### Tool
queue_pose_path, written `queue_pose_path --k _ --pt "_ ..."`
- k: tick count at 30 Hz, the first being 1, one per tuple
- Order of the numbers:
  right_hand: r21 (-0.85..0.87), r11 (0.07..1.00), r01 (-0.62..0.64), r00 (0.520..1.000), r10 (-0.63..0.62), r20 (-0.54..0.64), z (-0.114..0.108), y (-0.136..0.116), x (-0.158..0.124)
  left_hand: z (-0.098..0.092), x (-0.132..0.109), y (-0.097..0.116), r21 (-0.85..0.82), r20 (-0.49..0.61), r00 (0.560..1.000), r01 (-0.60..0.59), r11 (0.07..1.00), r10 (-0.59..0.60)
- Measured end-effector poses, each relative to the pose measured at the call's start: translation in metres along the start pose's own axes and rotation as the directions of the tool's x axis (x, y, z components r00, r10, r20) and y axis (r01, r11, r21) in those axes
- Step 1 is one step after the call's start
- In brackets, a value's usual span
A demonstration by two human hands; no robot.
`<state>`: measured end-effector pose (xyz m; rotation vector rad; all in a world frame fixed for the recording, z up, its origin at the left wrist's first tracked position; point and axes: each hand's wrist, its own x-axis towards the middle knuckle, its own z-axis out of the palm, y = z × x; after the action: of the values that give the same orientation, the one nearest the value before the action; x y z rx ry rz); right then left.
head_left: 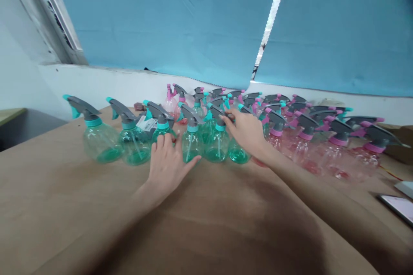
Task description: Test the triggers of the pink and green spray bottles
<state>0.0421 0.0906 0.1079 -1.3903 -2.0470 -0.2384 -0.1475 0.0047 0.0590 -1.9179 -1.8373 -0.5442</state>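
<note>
Several clear green spray bottles [134, 144] with grey and teal heads stand in a front row on the wooden table [206, 219]. My left hand [167, 159] lies against the front of one green bottle [162, 129], its fingers apart and its thumb stretched out toward the neighbouring bottle. At the grey head of another green bottle [217, 145], my right hand [245, 131] has its fingertips bent; whether they grip the head or only touch it is hard to tell.
Several pink spray bottles [338, 154] crowd the right side, with more bottles behind the front row. A phone [398, 206] lies at the right edge. A blue curtain [180, 25] hangs behind the table.
</note>
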Motion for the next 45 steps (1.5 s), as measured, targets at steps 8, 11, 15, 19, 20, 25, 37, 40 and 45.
queue_pose_path --k 8,11,15,19,20,25,37,40,45 --pt "0.075 0.997 -0.002 1.000 0.003 -0.017 -0.008 0.002 -0.012 -0.015 -0.034 0.012 -0.179 0.002 0.993 -0.118 0.977 0.120" --pt "0.128 0.992 0.010 1.000 -0.009 -0.012 -0.016 0.002 -0.020 -0.013 -0.043 0.022 -0.376 0.023 0.987 -0.141 0.916 0.161" --pt "0.219 0.975 0.024 0.999 -0.030 0.023 -0.036 0.002 -0.037 -0.004 -0.050 0.040 -0.543 0.169 0.980 0.003 0.840 0.106" --pt "0.366 0.930 0.001 0.996 -0.035 0.086 -0.059 0.007 -0.060 0.005 -0.052 0.057 -0.670 0.242 0.965 0.091 0.736 0.100" --pt "0.406 0.914 0.000 0.995 -0.041 0.093 -0.062 0.009 -0.065 0.006 -0.052 0.062 -0.707 0.242 0.962 0.086 0.702 0.125" --pt "0.556 0.830 0.039 0.994 -0.087 0.061 -0.071 0.029 -0.087 0.005 -0.052 0.082 -0.816 0.233 0.946 0.065 0.574 0.226" --pt "0.810 0.578 -0.097 0.960 -0.159 0.229 -0.059 0.089 -0.113 0.011 -0.047 0.135 -0.775 0.251 0.907 -0.021 0.631 0.338" --pt "0.847 0.520 -0.111 0.962 -0.160 0.224 -0.054 0.096 -0.112 0.014 -0.042 0.141 -0.764 0.225 0.898 -0.079 0.641 0.378" --pt "0.808 0.588 -0.032 0.969 -0.179 0.168 -0.053 0.099 -0.105 0.022 -0.031 0.140 -0.813 0.202 0.857 -0.124 0.569 0.475"
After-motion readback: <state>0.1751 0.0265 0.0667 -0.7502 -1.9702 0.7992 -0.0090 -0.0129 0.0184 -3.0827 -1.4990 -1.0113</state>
